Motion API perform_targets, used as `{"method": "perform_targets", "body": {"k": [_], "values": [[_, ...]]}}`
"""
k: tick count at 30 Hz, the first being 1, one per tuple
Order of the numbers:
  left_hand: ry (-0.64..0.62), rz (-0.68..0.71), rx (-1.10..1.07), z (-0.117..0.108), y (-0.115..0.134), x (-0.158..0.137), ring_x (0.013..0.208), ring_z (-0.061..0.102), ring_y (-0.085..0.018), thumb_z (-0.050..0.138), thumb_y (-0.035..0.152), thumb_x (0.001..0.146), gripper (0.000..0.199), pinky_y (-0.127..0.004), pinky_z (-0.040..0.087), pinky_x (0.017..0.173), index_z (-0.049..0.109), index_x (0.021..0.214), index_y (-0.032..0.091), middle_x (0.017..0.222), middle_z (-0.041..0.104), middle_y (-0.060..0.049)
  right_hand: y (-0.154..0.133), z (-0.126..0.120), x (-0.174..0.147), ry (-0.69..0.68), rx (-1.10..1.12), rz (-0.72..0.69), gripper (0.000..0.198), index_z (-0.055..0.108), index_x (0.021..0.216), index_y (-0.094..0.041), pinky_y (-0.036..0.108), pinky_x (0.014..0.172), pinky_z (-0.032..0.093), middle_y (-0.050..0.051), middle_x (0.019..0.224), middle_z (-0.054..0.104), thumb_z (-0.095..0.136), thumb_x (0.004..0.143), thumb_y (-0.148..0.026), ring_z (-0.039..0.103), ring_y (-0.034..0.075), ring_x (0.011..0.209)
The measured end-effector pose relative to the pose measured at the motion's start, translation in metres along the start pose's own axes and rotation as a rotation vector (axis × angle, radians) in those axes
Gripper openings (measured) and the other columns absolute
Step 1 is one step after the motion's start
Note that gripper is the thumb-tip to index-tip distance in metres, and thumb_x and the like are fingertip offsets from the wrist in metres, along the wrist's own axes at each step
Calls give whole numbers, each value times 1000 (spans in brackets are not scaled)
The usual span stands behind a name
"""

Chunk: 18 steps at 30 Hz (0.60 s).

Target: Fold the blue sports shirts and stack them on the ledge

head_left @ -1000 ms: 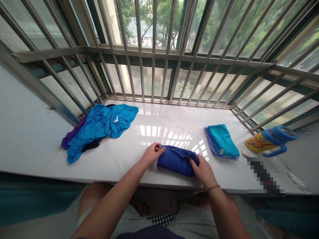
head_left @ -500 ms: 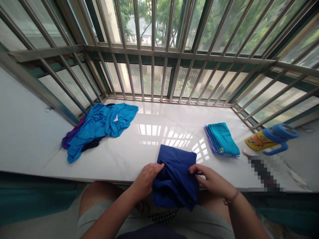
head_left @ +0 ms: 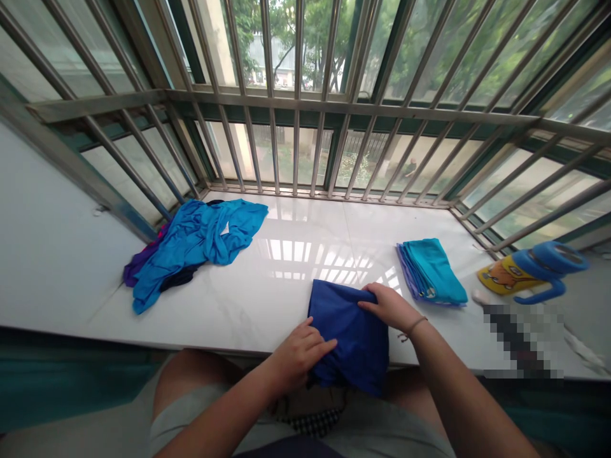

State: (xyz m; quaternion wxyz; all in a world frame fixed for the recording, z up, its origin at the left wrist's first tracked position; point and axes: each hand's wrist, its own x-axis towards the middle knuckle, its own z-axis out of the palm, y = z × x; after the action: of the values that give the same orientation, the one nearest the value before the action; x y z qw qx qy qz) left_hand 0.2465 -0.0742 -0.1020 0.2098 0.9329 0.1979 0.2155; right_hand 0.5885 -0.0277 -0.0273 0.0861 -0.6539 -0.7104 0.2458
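A partly folded dark blue garment (head_left: 351, 331) lies over the front edge of the white ledge, its lower part hanging toward my lap. My left hand (head_left: 305, 346) grips its left side, index finger stretched across the fabric and the other fingers curled. At the far right corner, my right hand (head_left: 389, 306) pinches the cloth between thumb and fingers. The fabric between my hands is somewhat wrinkled, and its underside is hidden.
A crumpled pile of bright blue clothing (head_left: 200, 242) with purple and dark pieces lies at left. To the right sit a folded teal and lilac stack (head_left: 432, 270) and a blue-and-yellow handled bottle (head_left: 529, 270) on its side. Metal bars (head_left: 305, 105) border the white ledge (head_left: 267, 305).
My right hand has moved up to the garment's far right corner. My left hand has shifted slightly right, its index finger now extended over the cloth. The view has shifted a little.
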Motion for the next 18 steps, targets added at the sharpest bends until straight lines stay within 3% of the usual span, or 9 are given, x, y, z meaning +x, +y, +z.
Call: {"method": "perform_targets", "body": {"k": [2, 4, 8, 11, 14, 16, 18], "values": [[12, 68, 48, 6, 1, 17, 111, 69, -23, 60, 8, 98, 45, -53, 38, 131, 72, 137, 26, 111, 77, -6, 11, -20, 6, 56, -28, -34, 22, 75, 105, -22, 37, 91, 52, 9, 107, 76, 71, 94, -41, 71, 28, 101], [4, 117, 94, 14, 1, 42, 109, 69, -21, 62, 14, 104, 27, -48, 42, 127, 77, 122, 28, 109, 78, -6, 26, -39, 18, 106, -79, -54, 22, 76, 106, -22, 36, 94, 52, 9, 107, 75, 71, 94, -40, 70, 27, 102], [-8, 189, 165, 30, -3, 106, 113, 68, -24, 62, 18, 106, 20, -45, 47, 119, 78, 117, 25, 116, 77, -9, 60, -75, 57, 162, -216, -20, 22, 78, 107, -21, 36, 98, 52, 10, 107, 73, 72, 93, -36, 69, 27, 104], [-14, 187, 162, 42, -6, 142, 110, 69, -26, 60, 17, 106, 22, -43, 53, 106, 76, 120, 22, 122, 74, -12, 79, -95, 86, 288, -336, 167, 28, 79, 115, -19, 42, 101, 51, 16, 118, 72, 75, 92, -34, 67, 31, 110], [-45, 159, 66, 51, -7, 153, 107, 70, -26, 63, 18, 102, 29, -40, 57, 96, 73, 129, 18, 129, 71, -15, 85, -99, 95, 458, -422, 288, 44, 75, 131, -15, 49, 107, 49, 24, 137, 66, 76, 92, -35, 62, 39, 125], [-47, 124, -25, 54, -8, 148, 108, 70, -27, 66, 20, 99, 31, -39, 57, 97, 72, 129, 16, 127, 71, -15, 82, -87, 88, 454, -397, 201, 42, 73, 133, -13, 50, 110, 48, 24, 135, 68, 70, 97, -36, 62, 38, 126], [11, 61, -102, 54, -8, 140, 110, 69, -27, 65, 21, 98, 28, -39, 57, 100, 72, 125, 17, 124, 71, -14, 73, -65, 72, 365, -310, 42, 37, 75, 128, -16, 47, 109, 50, 19, 125, 73, 63, 103, -40, 65, 35, 119]]}}
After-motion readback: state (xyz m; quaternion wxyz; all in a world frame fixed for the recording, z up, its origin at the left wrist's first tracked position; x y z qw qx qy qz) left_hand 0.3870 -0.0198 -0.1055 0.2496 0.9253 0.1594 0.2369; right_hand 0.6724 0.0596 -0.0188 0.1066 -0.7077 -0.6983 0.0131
